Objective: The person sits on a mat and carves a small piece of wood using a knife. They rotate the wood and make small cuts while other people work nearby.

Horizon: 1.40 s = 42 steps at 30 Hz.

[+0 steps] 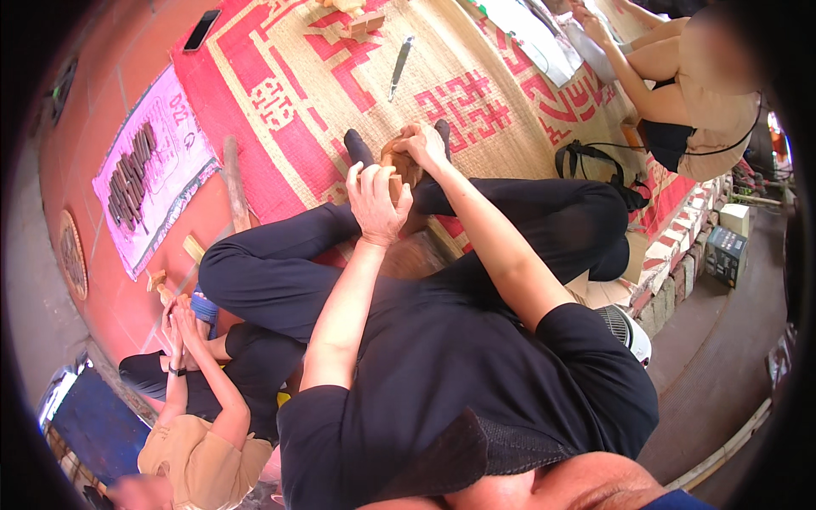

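A brown wooden piece [394,159], its exact shape partly hidden by my fingers, is between my two hands in front of my crossed legs. My left hand [377,206] is curled round its near side, where a lighter, block-like part shows under the fingers. From the far right, my right hand [422,144] grips the top of the same piece with bent fingers. Beyond my hands, a slim dark tool with a pale tip [400,70] lies on the red and straw-coloured woven mat [382,110].
Left are a phone [201,31], a pink sheet [177,161] bearing several dark sticks [132,180], and a wooden stick [234,183]. A co-worker's hands [177,323] hold a carved piece at lower left. Another person [680,85] sits upper right, near a black strapped bag [586,161].
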Each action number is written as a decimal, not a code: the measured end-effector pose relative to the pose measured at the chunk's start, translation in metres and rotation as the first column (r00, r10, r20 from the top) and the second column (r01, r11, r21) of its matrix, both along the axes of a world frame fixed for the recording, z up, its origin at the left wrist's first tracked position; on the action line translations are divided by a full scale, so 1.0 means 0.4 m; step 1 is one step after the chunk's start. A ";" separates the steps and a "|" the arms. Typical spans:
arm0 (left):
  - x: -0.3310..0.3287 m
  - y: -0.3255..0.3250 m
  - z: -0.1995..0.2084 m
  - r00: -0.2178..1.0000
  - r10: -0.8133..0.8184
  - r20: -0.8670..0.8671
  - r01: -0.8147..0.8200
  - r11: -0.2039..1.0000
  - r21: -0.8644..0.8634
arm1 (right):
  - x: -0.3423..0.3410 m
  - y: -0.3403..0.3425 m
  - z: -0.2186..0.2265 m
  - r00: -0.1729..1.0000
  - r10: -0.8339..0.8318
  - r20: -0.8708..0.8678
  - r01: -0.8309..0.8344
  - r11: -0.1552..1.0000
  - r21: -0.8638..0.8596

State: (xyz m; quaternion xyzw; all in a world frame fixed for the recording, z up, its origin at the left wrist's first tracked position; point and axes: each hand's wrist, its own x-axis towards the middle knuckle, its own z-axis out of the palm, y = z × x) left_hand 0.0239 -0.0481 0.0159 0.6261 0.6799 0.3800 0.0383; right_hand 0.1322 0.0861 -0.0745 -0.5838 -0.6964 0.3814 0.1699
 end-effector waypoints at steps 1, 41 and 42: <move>0.000 0.002 0.002 1.000 0.001 -0.007 -0.001 1.000 0.001 | -0.015 -0.011 0.017 0.994 -0.058 0.095 0.059 0.998 -0.006; -0.004 0.021 0.017 0.999 0.037 0.030 -0.037 0.999 0.003 | -0.041 0.058 -0.021 0.955 0.002 0.296 -0.001 1.000 -0.005; -0.005 0.022 0.020 0.999 0.040 0.022 -0.041 0.999 0.011 | -0.030 0.071 -0.018 0.959 -0.060 0.277 0.067 0.998 -0.015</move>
